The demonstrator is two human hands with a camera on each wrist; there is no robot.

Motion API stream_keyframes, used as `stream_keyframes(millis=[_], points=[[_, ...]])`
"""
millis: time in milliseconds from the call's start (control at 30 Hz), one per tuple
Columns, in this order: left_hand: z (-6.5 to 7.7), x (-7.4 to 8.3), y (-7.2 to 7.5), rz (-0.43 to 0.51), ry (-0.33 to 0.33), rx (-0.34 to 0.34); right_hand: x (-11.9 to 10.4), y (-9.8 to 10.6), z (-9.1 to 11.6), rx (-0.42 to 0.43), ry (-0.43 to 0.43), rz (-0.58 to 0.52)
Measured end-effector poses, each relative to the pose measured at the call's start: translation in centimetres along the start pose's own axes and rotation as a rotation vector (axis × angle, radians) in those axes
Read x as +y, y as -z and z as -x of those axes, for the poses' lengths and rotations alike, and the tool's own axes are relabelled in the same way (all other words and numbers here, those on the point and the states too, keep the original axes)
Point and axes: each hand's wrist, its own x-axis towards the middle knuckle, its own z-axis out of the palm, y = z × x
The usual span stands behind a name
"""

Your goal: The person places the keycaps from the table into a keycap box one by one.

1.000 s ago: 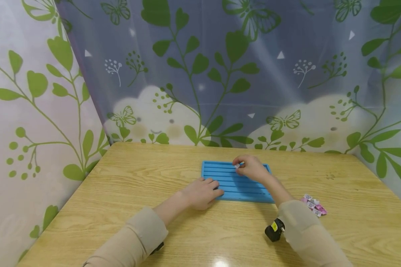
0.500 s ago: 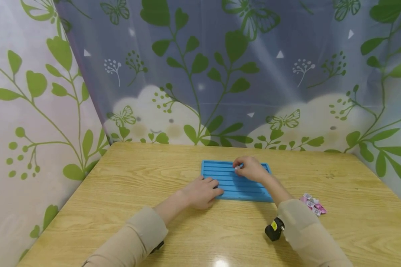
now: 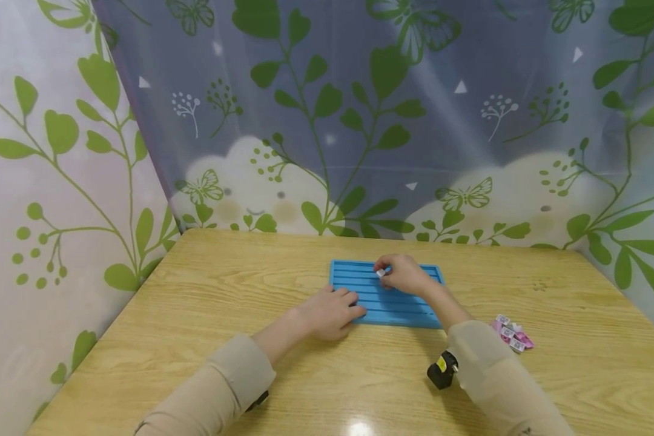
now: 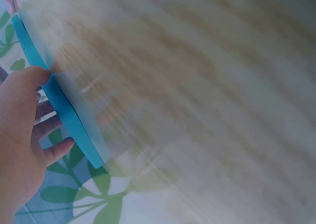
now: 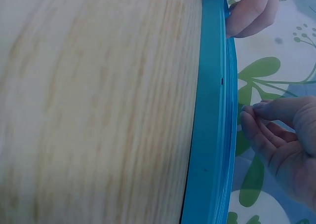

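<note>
A rectangular blue tray (image 3: 398, 312), ribbed with straight parallel grooves, lies flat on a wood-grained table (image 3: 212, 284); the left hand (image 3: 329, 313) grips its near-left corner. The right hand (image 3: 406, 275) pinches a small white piece (image 3: 380, 273) over the far grooves. Pink-and-white pieces (image 3: 512, 334) lie clustered to the right.

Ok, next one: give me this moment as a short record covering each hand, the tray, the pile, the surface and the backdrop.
left hand: rests at the near left corner of the blue tray
right hand: pinches a small white piece over the tray's far part
tray: long parallel ridges, partly hidden by both hands
pile: small pink and white pieces, right of the tray
surface: wood-grain table
backdrop: leaf and butterfly pattern
</note>
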Motion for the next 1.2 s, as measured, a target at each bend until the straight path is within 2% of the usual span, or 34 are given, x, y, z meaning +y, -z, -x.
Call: stream_keyframes(millis=[367,667,1000,1200], points=[[0.0,-0.1,0.0,0.005,-0.001,-0.002,-0.3,-0.3,-0.6,0.026,0.001,0.006],[0.1,0.0,0.2,0.019,0.001,-0.01,-0.2,-0.9,-1.0,0.045,0.039,0.1],[0.1,0.0,0.2,0.018,0.0,-0.014,-0.5,-1.0,-1.2,0.041,0.047,0.078],[0.1,0.0,0.3,0.013,-0.005,-0.013,-0.5,-1.3,-1.8,0.047,0.021,0.061]])
